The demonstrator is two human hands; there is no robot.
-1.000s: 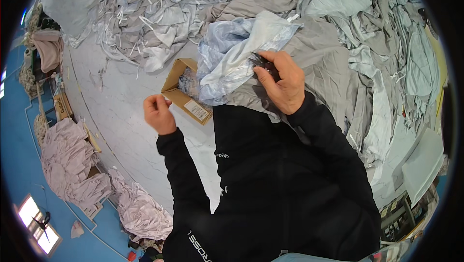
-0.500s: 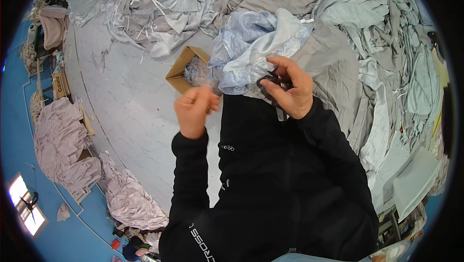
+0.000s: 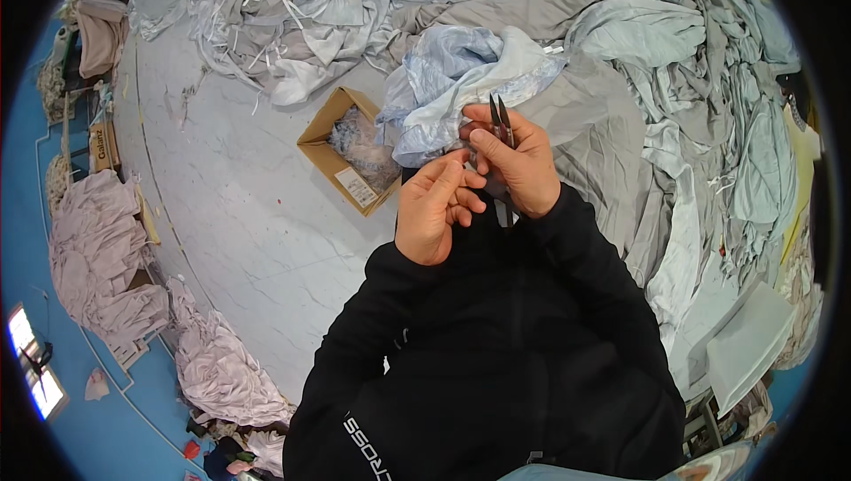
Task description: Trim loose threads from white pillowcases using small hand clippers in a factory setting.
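My right hand [image 3: 525, 166] is closed around small dark thread snips [image 3: 503, 117], whose two pointed blades stick up past the fingers, slightly apart. Close beside it, my left hand [image 3: 433, 212] has its thumb and forefinger pinched together near the right fingertips. Whatever lies in that pinch is too small to make out. Just beyond both hands sits a bunched light blue patterned cloth [image 3: 443, 95]. An open cardboard box [image 3: 321, 160] with clear plastic and bluish scraps inside stands to the left of the cloth.
Heaps of grey and pale blue fabric [image 3: 612, 126] cover the far and right side of the marbled table [image 3: 239, 197]. Pinkish fabric piles [image 3: 106, 255] lie along the left by the blue floor [image 3: 53, 171]. A pale folded sheet [image 3: 749, 348] is at the right edge.
My left hand has moved right, from near the box to beside my right hand. The snips' blades now point upward in view. More of the box shows.
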